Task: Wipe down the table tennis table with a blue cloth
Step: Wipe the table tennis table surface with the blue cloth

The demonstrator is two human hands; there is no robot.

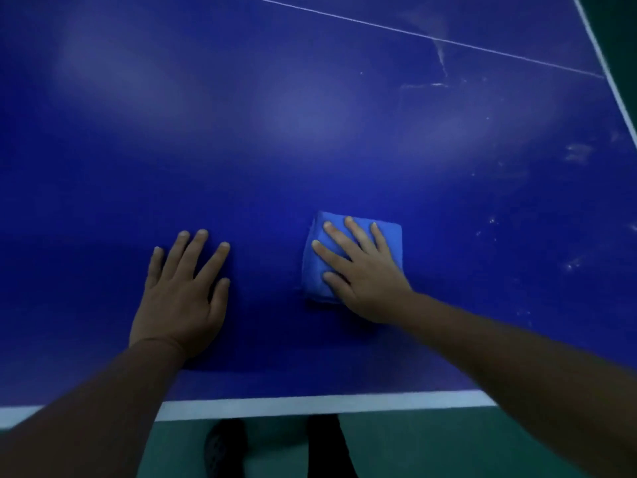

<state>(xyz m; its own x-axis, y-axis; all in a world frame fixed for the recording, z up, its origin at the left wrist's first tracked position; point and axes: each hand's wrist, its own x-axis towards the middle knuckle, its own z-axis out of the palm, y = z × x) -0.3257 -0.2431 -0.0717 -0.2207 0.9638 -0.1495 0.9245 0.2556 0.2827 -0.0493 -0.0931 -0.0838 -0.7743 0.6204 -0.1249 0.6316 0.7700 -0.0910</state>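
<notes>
Fingers [355, 236] flat on folded square cloth [319, 270]

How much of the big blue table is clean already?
The table looks smooth near the middle and left. Right now the right hand presses the folded blue cloth flat, while the left hand rests beside it. White smudges at the right edge are left to wipe.

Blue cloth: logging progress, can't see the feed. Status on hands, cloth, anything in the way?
Right hand flat on folded blue cloth, pressing it to the table. Left hand flat on bare surface. Smudges far right. Nothing in the way.
</notes>
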